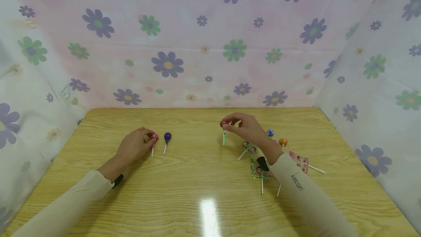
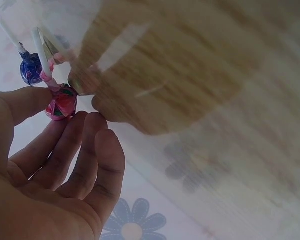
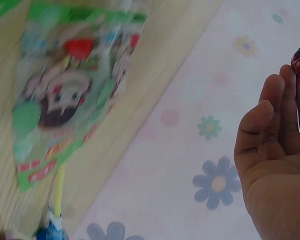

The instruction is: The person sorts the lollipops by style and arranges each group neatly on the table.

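The left hand (image 1: 134,144), toward the left edge of the table (image 1: 164,193), pinches a pink lollipop (image 1: 155,136) beside a purple lollipop (image 1: 167,136) (its stick (image 1: 165,150) toward the front edge). Near the back edge, the right hand (image 1: 246,127) pinches a dark red lollipop (image 1: 223,123); an orange lollipop (image 1: 283,141) lies toward the right edge.

the right sleeve (image 1: 310,201) bears dark lettering (image 1: 296,182), seemingly "letssin".
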`<state>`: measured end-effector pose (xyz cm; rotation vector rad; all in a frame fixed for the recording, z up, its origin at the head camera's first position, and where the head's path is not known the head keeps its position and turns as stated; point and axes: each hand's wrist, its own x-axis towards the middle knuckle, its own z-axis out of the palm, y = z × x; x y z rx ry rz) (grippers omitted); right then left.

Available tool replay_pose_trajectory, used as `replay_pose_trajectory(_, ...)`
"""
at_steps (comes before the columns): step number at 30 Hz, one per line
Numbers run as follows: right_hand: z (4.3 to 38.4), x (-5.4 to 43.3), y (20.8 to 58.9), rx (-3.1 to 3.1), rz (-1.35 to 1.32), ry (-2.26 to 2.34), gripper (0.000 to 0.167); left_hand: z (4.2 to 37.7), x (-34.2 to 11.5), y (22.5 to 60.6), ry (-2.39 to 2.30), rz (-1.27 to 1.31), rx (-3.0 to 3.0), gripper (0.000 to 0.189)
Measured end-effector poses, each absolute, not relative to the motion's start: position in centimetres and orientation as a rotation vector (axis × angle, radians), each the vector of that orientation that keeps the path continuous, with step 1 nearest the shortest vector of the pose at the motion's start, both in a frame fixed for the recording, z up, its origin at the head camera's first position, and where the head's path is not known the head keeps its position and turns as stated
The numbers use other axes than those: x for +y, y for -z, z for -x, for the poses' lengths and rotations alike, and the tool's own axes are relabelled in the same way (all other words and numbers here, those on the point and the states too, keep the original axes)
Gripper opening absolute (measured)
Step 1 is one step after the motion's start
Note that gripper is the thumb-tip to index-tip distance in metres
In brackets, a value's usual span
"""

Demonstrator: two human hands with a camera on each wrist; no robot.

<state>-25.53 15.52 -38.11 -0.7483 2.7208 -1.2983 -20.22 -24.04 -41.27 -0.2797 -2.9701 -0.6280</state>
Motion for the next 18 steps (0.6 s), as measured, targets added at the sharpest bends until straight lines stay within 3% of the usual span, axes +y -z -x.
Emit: replay_pose_trajectory(18,27.9,10.0,39.6,2.615,0.828,1.461,0.019,20.2,-24.0,41.3,0.636,0.277,-2.97,0.033)
